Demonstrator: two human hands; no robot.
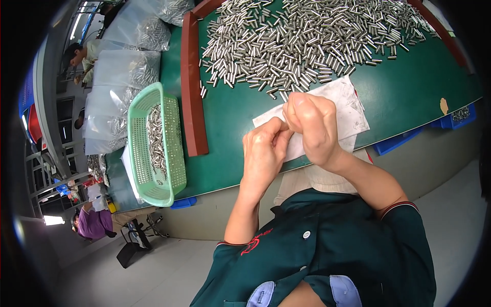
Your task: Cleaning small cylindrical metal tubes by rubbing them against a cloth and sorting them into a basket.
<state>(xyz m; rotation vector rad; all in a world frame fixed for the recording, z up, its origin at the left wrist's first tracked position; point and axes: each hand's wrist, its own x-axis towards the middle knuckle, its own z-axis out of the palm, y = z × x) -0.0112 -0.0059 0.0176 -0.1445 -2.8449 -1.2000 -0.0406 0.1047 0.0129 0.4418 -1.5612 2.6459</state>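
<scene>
My left hand (262, 149) and my right hand (313, 125) meet over a smudged white cloth or paper (343, 106) near the table's front edge. Both have their fingers curled in. The left thumb presses against its bent fingers, while the right is bunched into a fist just above and to the right of it. Whatever they may hold is hidden by the fingers. Just beyond the white sheet spreads a large heap of short shiny metal pins (307, 41); its nearest pins lie close to my right hand.
Dark red wooden bars (192, 92) border the green table (225, 153). Left of the bar stands a light green plastic basket (176, 171) with metal pieces inside. Clear bags (110, 102) of similar parts line the far left. Blue bins (458, 118) sit under the table edge. Other people work at left.
</scene>
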